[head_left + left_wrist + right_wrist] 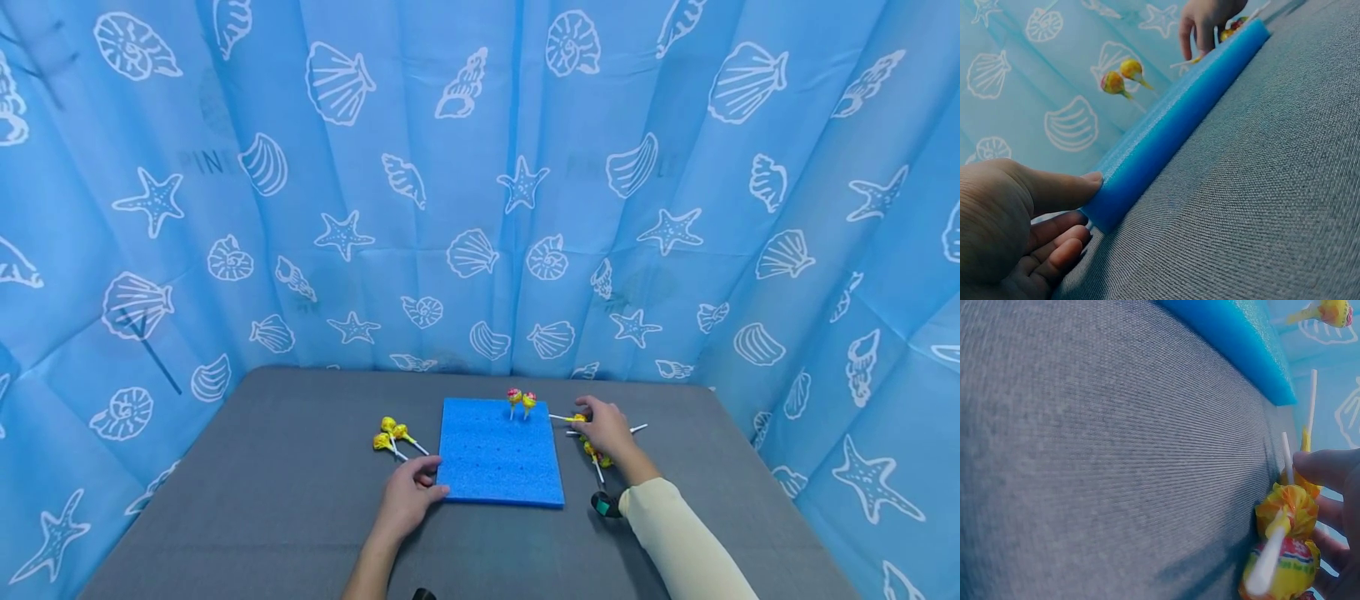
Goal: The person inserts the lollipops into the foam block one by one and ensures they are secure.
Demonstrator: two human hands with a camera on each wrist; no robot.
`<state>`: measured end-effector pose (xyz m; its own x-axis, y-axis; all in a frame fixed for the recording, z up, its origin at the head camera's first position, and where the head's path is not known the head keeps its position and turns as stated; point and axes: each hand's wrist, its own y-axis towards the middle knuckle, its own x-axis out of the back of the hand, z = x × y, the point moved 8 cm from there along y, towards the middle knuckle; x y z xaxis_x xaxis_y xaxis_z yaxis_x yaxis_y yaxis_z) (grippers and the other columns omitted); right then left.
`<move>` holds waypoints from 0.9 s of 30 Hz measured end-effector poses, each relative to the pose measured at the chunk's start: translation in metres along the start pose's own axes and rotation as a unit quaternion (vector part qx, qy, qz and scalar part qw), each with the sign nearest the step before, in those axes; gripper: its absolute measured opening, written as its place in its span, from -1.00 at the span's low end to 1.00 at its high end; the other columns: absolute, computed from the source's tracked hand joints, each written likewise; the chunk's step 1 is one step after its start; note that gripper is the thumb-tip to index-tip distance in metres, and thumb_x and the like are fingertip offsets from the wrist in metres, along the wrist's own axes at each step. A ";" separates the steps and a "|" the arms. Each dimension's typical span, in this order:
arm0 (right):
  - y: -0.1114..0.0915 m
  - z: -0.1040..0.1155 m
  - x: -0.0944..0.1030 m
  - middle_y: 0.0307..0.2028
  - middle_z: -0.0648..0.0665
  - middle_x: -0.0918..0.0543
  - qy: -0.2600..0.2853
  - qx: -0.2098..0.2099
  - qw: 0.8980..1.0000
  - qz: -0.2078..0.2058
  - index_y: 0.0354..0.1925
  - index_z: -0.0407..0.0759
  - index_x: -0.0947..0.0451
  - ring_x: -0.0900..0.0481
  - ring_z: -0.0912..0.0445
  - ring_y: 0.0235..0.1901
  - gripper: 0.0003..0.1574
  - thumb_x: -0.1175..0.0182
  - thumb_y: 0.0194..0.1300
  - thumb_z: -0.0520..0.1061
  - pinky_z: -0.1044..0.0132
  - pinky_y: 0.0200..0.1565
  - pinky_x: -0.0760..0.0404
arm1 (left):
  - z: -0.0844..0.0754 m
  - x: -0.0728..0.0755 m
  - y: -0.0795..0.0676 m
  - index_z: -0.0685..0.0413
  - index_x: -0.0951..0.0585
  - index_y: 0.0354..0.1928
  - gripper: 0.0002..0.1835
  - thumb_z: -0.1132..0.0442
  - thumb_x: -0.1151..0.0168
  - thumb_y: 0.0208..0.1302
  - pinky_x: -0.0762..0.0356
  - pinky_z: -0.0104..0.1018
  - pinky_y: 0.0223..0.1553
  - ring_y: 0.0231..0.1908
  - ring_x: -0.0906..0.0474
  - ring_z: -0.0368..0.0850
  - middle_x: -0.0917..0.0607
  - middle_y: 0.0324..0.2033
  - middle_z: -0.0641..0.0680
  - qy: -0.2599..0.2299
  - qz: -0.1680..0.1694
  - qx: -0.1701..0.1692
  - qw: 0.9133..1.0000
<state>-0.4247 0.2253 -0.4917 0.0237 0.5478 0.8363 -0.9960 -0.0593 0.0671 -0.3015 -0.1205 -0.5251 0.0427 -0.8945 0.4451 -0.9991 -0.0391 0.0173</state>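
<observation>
A blue foam board with rows of small holes lies flat on the table. Two lollipops in yellow and pink wrappers stand upright by their sticks near its far right corner. My left hand rests against the board's left side, thumb at the near corner and fingers loosely bent. To the right of the board, my right hand pinches a yellow lollipop near its wrapped head, the white stick pointing left toward the board. Several more lollipops lie beneath and beside those fingers.
Left of the board lie several yellow lollipops, sticks toward the board. A grey cloth covers the table. Behind it hangs a blue curtain with white shell prints. A black wrist device shows by the right sleeve.
</observation>
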 end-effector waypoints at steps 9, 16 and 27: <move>-0.003 -0.001 0.002 -0.05 -0.25 -0.63 0.013 0.019 0.999 -0.027 0.15 -0.22 -0.50 -0.55 -0.17 -0.05 -0.52 -0.29 0.30 -0.13 -0.12 -0.03 -0.46 | 0.000 -0.002 -0.002 0.10 -0.59 0.13 -0.54 0.29 -0.41 0.16 -0.45 -0.20 -0.26 -0.26 -0.46 -0.08 -0.60 -0.13 0.05 -0.001 0.005 0.003 1.000; -0.009 0.005 0.013 -0.02 -0.23 -0.62 0.049 0.026 0.994 -0.091 0.16 -0.20 -0.49 -0.58 -0.09 -0.17 -0.54 -0.27 0.32 -0.14 -0.04 -0.13 -0.50 | 0.002 -0.001 -0.001 0.09 -0.59 0.12 -0.55 0.31 -0.41 0.16 -0.45 -0.21 -0.26 -0.26 -0.46 -0.09 -0.61 -0.10 0.06 -0.007 -0.001 0.003 1.000; -0.021 0.013 0.021 -0.02 -0.25 -0.60 0.103 0.061 0.982 -0.149 0.06 -0.26 -0.55 -0.63 -0.10 -0.16 -0.64 -0.28 0.29 -0.25 0.00 -0.14 -0.59 | 0.002 -0.002 0.001 0.07 -0.61 0.10 -0.55 0.31 -0.43 0.13 -0.44 -0.20 -0.25 -0.26 -0.48 -0.11 -0.64 -0.10 0.04 0.004 -0.003 -0.007 1.000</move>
<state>-0.4022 0.2274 -0.4686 0.2817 0.7119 0.6433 -0.9296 0.0365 0.3667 -0.3025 -0.1197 -0.5278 0.0487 -0.8909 0.4516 -0.9988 -0.0386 0.0316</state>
